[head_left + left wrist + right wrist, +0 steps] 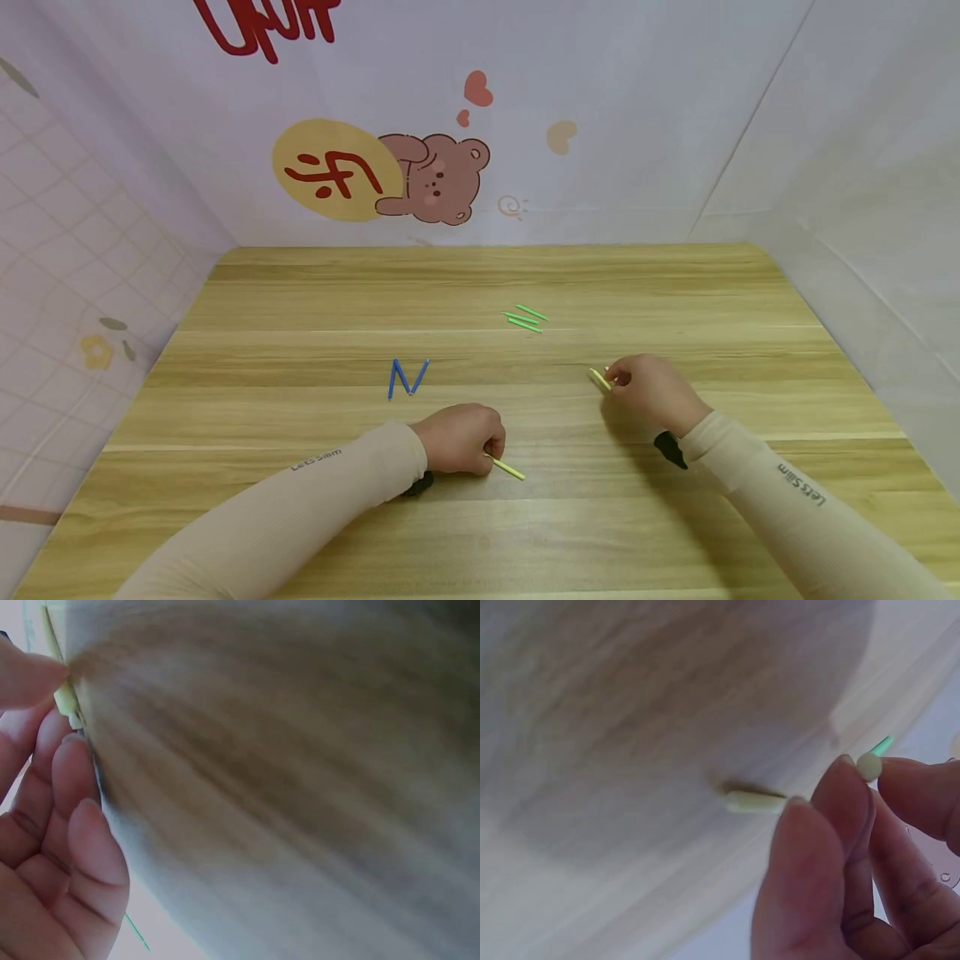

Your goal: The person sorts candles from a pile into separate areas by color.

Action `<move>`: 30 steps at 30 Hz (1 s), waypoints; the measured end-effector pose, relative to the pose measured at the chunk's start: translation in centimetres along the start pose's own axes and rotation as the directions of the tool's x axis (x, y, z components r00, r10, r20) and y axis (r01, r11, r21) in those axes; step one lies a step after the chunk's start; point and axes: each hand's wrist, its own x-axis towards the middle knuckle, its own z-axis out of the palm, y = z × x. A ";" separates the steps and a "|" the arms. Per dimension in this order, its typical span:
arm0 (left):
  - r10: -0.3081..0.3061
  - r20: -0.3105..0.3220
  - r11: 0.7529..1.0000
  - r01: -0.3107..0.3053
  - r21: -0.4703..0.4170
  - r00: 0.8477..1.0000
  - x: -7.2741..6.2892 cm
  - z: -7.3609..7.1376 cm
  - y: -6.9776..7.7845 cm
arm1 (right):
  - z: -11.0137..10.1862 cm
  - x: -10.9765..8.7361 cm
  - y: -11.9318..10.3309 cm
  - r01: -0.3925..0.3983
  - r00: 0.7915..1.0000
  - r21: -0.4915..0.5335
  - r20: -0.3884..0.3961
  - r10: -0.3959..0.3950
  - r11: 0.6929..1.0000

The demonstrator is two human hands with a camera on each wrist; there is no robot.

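Note:
My left hand (459,439) pinches a thin yellow stick (510,469) between thumb and fingers, low over the table. In the left wrist view this stick (66,701) shows a narrow pale tip. My right hand (651,392) pinches a second pale yellow stick, seen end-on as a round end (869,766) in the right wrist view. Another yellow stick (599,379) lies right at the fingertips of that hand, partly hidden behind one finger. Left of centre, three blue sticks (402,377) form an N shape. Several green sticks (525,319) lie close together farther back.
The wood-grain table (315,292) meets a white printed curtain (637,192) at its back edge, with more hanging cloth along both sides. A cartoon bear (442,183) is printed on the back cloth. Dark straps show at both wrists.

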 end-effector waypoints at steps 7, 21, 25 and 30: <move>0.000 0.000 1.000 0.000 -0.007 1.000 -0.1 0.0 0.1 | -0.2 0.2 0.7 -0.037 0.999 0.014 0.020 0.037 0.999; -0.020 -0.010 1.000 0.020 -0.011 1.000 0.0 -0.1 0.0 | -0.1 0.4 0.8 -0.024 0.999 -0.045 0.021 0.025 0.999; -0.026 -0.030 1.000 0.026 -0.008 0.999 0.1 -0.3 0.0 | 0.0 0.3 0.5 -0.022 1.000 -0.050 0.015 0.023 0.999; -0.004 -0.072 1.000 0.004 -0.006 0.997 0.3 -0.7 0.2 | 0.1 0.2 0.5 -0.023 1.000 -0.059 0.010 0.023 0.998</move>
